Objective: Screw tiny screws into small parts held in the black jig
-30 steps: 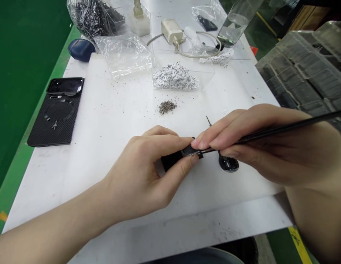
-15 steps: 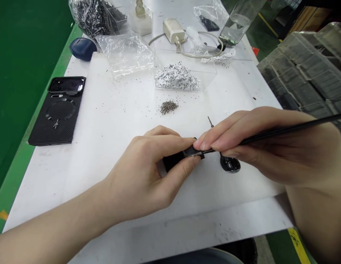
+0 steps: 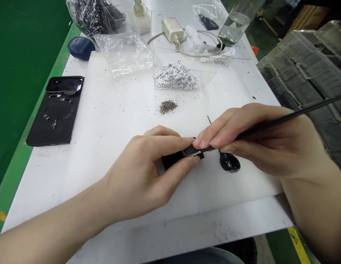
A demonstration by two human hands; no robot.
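Note:
My left hand [image 3: 143, 165] is closed on a small black block-like part [image 3: 173, 160], pinching its right end between thumb and index finger. My right hand [image 3: 258, 143] is closed like a pen grip around a slim black rod-like tool [image 3: 299, 113]. That tool's thin tip meets the right end of the block; the exact contact is partly hidden by my fingertips. Under my right fingers lies a small screwdriver [image 3: 229, 162] with a glossy black rounded handle, its thin shaft pointing away from me. Beyond my hands is a small pile of tiny metal screws [image 3: 168, 106].
Behind the screws, a clear tray [image 3: 204, 75] holds small white-grey pieces. A cased phone [image 3: 59, 110] and a dark blue object [image 3: 81, 48] lie left. Farther back are plastic bags [image 3: 126, 53], a white charger [image 3: 172, 30] and a clear container [image 3: 236, 25]. Compartment boxes [image 3: 304, 73] stand right.
The rear of the rod-like tool has tilted upward, and my right hand has shifted slightly left. My left hand keeps its hold on the block.

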